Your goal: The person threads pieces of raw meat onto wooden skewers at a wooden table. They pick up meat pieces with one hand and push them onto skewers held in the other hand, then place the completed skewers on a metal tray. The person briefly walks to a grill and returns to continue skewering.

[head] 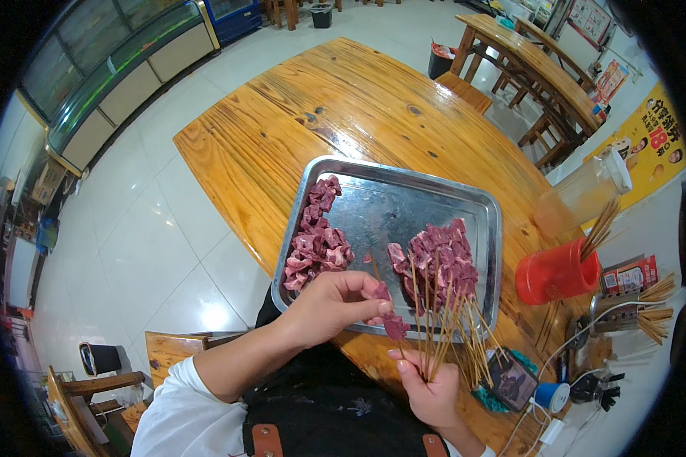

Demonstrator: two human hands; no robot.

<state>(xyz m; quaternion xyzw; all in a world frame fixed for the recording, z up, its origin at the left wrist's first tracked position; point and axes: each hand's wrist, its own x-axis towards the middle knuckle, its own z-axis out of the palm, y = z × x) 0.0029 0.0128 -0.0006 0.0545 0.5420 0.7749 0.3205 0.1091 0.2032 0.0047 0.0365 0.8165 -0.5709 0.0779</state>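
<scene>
Between the thumb and fingers of my left hand [343, 305] is a piece of raw meat on a bamboo skewer. A second meat piece [396, 327] sits lower on that skewer, and the tip sticks out above. My right hand [431, 383] grips a bunch of bamboo skewers [434, 337] by their lower ends, the one being loaded among them. Both hands are at the near edge of a metal tray [397, 171]. Loose cut meat [318, 243] lies along the tray's left side. Loaded meat skewers [443, 257] are piled at its right, their bare ends over the rim.
The tray rests on a wooden table [274, 120]. At right stand a plastic jug [577, 194], a red skewer holder [549, 274], a metal holder [611, 314] with skewers, a phone [511, 380] showing a picture, and white cables [571, 343]. A wooden chair [86, 394] stands at lower left.
</scene>
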